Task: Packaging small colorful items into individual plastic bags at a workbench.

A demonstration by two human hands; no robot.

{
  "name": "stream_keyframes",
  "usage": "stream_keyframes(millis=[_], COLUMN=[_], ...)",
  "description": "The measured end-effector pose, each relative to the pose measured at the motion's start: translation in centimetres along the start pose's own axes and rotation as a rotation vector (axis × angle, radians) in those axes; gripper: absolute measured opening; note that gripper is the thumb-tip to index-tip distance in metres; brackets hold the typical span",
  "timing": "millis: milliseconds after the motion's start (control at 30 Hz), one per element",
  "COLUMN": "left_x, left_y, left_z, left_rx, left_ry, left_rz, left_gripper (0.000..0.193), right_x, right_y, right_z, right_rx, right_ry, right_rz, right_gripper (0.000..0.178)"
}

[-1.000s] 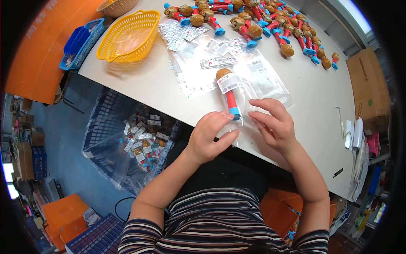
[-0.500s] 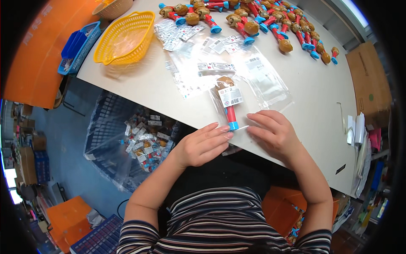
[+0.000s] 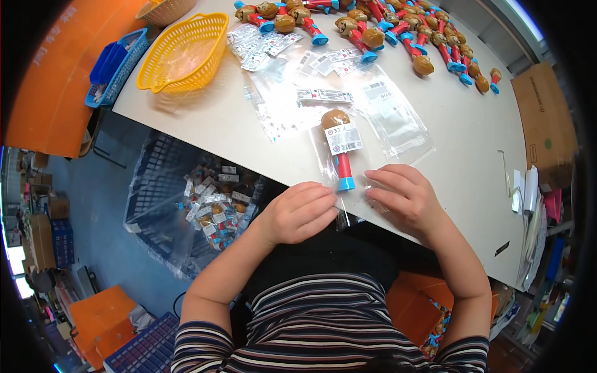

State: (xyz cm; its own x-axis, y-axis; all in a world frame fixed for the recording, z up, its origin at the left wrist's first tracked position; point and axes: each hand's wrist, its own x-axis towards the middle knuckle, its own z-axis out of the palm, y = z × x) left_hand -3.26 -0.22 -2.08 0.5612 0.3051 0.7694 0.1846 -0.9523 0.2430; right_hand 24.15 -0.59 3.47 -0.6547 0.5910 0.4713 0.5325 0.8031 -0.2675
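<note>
In front of me at the table's near edge lies a clear plastic bag (image 3: 319, 153) with a toy (image 3: 344, 166) inside. The toy has a brown rounded head, a red handle and a blue base, and points its base toward me. A white printed label (image 3: 344, 137) covers its upper middle. My left hand (image 3: 303, 212) is closed, its fingertips on the left side of the bag's near end. On the other side my right hand (image 3: 404, 195) pinches the bag's edge with curved fingers; its thumb is mostly hidden. The bag's near end hangs over the table edge.
Flat clear bags (image 3: 398, 118) and printed labels (image 3: 264, 46) lie beyond the bagged toy. Many loose toys (image 3: 423, 66) cover the table's far side. A yellow basket (image 3: 146, 74) stands at the left. Below it, a lined blue crate (image 3: 140, 214) holds bagged toys.
The bag's near end has come down over the table edge, and the toy's blue base shows clear of my left fingertips. Both hands have shifted only slightly.
</note>
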Motion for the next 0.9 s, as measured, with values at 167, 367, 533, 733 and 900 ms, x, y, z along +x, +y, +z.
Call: stream_keyframes(millis=[167,367,533,733,900], left_x=[-0.5,0.0,-0.8,0.7,0.5], left_y=[0.5,2.5,3.7,4.3,3.2], left_z=[0.3,0.0,-0.1,-1.5,0.4], left_rx=[-0.030,-0.076,-0.190,-0.367,-0.127], left_ry=[0.006,0.052,0.086,0.163,-0.017], left_rz=[-0.147,-0.448,-0.740,-0.625,-0.465], left_gripper=[0.021,0.018,0.014,0.021,0.051], right_x=[-0.2,-0.3,-0.6,0.1,-0.3], right_y=[0.0,-0.6,-0.8,-1.1,-0.3], right_z=[0.2,0.1,0.5,-0.2,-0.6], right_rx=[0.026,0.257,0.475,0.643,0.650], right_ry=[0.007,-0.065,-0.093,-0.167,-0.183], right_rz=[0.028,0.210,0.546,0.638,0.602], right_gripper=[0.023,0.020,0.008,0.016,0.012])
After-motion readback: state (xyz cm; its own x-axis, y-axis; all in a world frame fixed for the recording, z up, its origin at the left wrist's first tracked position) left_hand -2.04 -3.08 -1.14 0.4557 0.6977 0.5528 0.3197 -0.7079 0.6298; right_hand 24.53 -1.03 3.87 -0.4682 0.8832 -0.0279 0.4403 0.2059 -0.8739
